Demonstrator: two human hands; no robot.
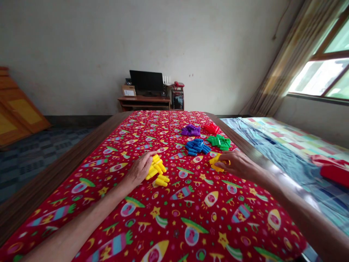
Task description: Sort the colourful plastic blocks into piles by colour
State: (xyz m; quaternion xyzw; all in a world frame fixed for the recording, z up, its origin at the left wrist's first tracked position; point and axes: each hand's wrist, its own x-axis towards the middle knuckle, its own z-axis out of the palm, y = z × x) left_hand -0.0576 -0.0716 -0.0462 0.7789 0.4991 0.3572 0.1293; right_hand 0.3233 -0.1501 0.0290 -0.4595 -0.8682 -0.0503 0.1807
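Yellow tube-shaped plastic pieces [155,167] lie in a loose pile on the red patterned cloth. My left hand [139,169] rests flat along the left side of that pile, its fingers stretched out and touching it. Two or so more yellow pieces [161,180] lie just in front. To the right is a smaller yellow group [214,160]. Over it, my right hand [236,163] curls its thumb and fingers round a yellow piece; the fingers partly hide what they grip.
Beyond my hands lie piles of blue pieces [196,146], green pieces [219,142], purple pieces [191,130] and red pieces [212,128]. The cloth [185,218] covers a dark wooden table [91,145]. A bed [289,134] stands at the right, a monitor [147,80] at the far wall.
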